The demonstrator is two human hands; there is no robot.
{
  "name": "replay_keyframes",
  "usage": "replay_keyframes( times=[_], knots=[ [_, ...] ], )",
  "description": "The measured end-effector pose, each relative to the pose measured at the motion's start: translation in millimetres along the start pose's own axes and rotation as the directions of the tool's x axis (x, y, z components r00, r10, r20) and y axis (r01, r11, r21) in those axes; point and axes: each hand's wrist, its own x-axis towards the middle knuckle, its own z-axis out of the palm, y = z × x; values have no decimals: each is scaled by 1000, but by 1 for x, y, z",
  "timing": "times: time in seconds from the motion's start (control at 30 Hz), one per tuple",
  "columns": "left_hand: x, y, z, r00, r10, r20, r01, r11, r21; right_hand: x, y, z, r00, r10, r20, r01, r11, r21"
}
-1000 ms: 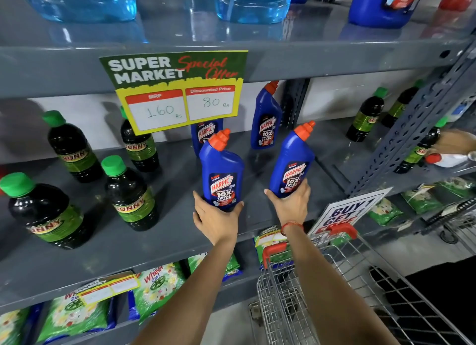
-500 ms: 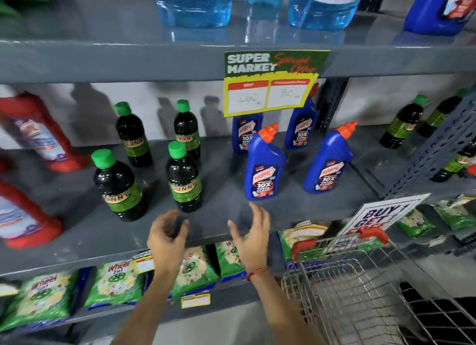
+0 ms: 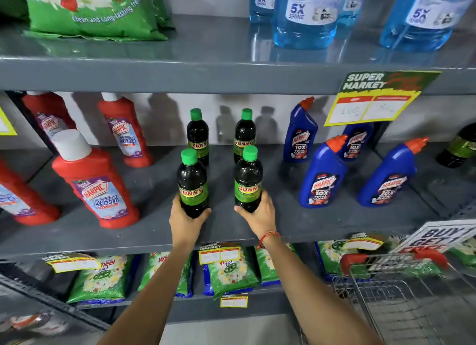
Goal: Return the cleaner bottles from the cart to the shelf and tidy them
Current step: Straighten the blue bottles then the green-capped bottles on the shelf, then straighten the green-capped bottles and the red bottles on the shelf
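On the grey middle shelf (image 3: 144, 231) stand several dark Sunny bottles with green caps. My left hand (image 3: 184, 222) grips the base of the front left Sunny bottle (image 3: 192, 182). My right hand (image 3: 258, 217) grips the base of the front right Sunny bottle (image 3: 248, 181). Both bottles are upright on the shelf. Two more Sunny bottles (image 3: 197, 136) stand behind them. To the right are several blue Harpic bottles (image 3: 322, 174) with orange caps. Red Harpic bathroom cleaner bottles (image 3: 96, 182) stand to the left.
The wire cart (image 3: 401, 298) with red handle is at the lower right, under a "Buy 1 Get 1" sign (image 3: 438, 237). Green detergent packs (image 3: 103, 277) fill the lower shelf. Blue glass-cleaner bottles (image 3: 306, 14) sit on the top shelf. A price sign (image 3: 373, 99) hangs at right.
My hands let go of the two blue Harpic bottles, moved left with the view, and closed on the two front Sunny bottles.
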Motion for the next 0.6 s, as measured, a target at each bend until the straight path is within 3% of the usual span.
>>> replay_keyframes(
  times=[0.47,0.6],
  knots=[
    [13,0,-8,994,76,84,-77,997,10,1,1,3,1000,-12,-12,12,999,-47],
    [4,1,-19,992,89,90,-83,994,-65,-9,1,3,992,31,-124,-36,999,-35]
  ],
)
